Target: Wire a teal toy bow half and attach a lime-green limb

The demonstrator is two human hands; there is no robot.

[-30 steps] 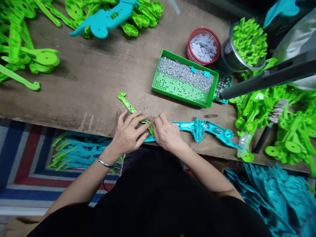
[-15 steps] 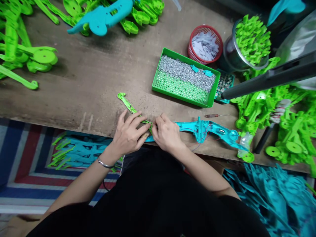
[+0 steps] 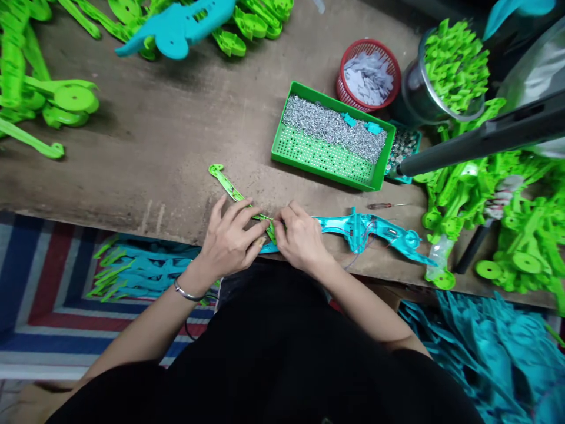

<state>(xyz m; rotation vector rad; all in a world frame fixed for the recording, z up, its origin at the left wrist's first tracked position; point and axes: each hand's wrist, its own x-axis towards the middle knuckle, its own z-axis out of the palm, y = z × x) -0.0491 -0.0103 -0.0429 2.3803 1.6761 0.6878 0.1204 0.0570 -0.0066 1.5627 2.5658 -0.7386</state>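
A narrow green plastic arm [image 3: 227, 185] lies slantwise at the bench's near edge, over one end of a blue bow-shaped plastic shell [image 3: 357, 229]. My left hand [image 3: 233, 238] holds the green arm down, its fingers over the lower half and the thumb at the near side. Close beside it, my right hand [image 3: 298, 235] is closed in a pinch at the arm's lower end; what is between those fingertips is hidden. Thin wires run along the open inside of the blue shell, which extends to the right from under my right hand.
Beyond my hands stands a green basket [image 3: 326, 171] of small metal parts. Behind it are a red basket [image 3: 368, 106] of white pieces and a bucket [image 3: 412, 88] of green parts. A screwdriver [image 3: 380, 206] lies nearby. Green parts [image 3: 525, 262] pile up right; a dark bar [image 3: 477, 138] juts in.
The view has shifted slightly. My right fingertips have moved a little at the end of the green plastic arm; my left hand keeps its place on it.
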